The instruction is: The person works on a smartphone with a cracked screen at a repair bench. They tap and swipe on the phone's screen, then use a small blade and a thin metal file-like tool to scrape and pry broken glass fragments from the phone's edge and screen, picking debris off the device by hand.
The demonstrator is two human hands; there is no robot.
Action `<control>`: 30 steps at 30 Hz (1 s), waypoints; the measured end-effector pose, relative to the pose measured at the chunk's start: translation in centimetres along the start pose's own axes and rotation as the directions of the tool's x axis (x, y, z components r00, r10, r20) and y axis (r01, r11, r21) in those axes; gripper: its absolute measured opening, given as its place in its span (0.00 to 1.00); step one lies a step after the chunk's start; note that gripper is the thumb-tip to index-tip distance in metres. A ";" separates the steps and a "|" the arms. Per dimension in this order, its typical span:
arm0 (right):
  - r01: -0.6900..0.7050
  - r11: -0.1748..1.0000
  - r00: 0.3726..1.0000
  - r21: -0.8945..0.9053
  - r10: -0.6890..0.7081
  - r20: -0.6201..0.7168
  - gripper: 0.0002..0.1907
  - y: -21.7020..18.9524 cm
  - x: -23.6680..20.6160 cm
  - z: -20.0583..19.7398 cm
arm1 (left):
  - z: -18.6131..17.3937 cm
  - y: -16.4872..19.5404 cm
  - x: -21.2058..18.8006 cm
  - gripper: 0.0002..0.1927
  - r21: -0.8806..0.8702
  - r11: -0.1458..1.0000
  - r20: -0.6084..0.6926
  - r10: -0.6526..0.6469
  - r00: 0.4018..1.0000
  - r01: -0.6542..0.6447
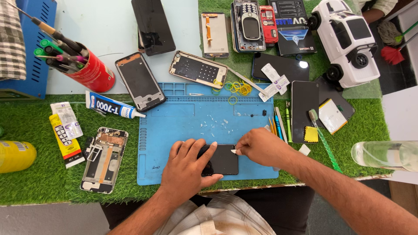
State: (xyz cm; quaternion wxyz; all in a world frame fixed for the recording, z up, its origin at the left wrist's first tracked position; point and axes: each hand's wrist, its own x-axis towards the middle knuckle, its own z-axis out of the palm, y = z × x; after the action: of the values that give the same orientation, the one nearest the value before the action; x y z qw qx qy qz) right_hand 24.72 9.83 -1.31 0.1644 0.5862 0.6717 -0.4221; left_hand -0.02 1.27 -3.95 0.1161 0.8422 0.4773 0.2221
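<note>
The work in hand appears to be surface preparation of a black phone screen panel (222,159), which lies flat on the near part of the blue repair mat (174,130), close to its front edge. The left hand (188,167) rests on the panel's left end, fingers spread and pressing down, closed on nothing; it acts as a clamp. The right hand (260,147) is closed in a pinch on a small white scrap (234,152), possibly a wipe or a tab of film, held at the panel's upper right corner and touching or just above the glass; which of the two cannot be told. Judged from this, the step is wiping or peeling at that corner. The next move calls for steady downward pressure from the left hand while the right draws the scrap along the glass without lifting the panel. The panel's long axis runs left to right, parallel to the mat's front edge; its left end is hidden under the palm, so top and bottom cannot be told. Small white flecks (213,124) lie on the mat beyond it.
</note>
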 end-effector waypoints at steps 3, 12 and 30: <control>0.339 0.935 0.921 -0.099 -0.352 -0.167 0.10 0.1 -1.1 -0.1 | 0.1 0.1 0.0 0.41 -0.005 1.000 -0.038 -0.007 0.999 0.007; 0.101 0.932 0.962 0.349 -0.002 -0.274 0.12 1.9 -3.1 0.7 | 0.2 0.0 -0.1 0.41 0.000 1.000 -0.015 -0.018 1.000 0.018; 0.033 0.988 0.980 0.151 -0.002 -0.201 0.11 1.6 -2.4 0.9 | 0.7 -0.2 -0.2 0.42 -0.005 1.000 -0.008 -0.017 1.000 0.017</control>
State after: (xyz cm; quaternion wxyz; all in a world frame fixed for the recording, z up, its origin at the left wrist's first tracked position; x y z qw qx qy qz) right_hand 26.60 7.56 -0.73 0.0467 0.6308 0.6555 -0.4126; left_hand 0.13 1.24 -4.73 0.1180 0.8371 0.4843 0.2255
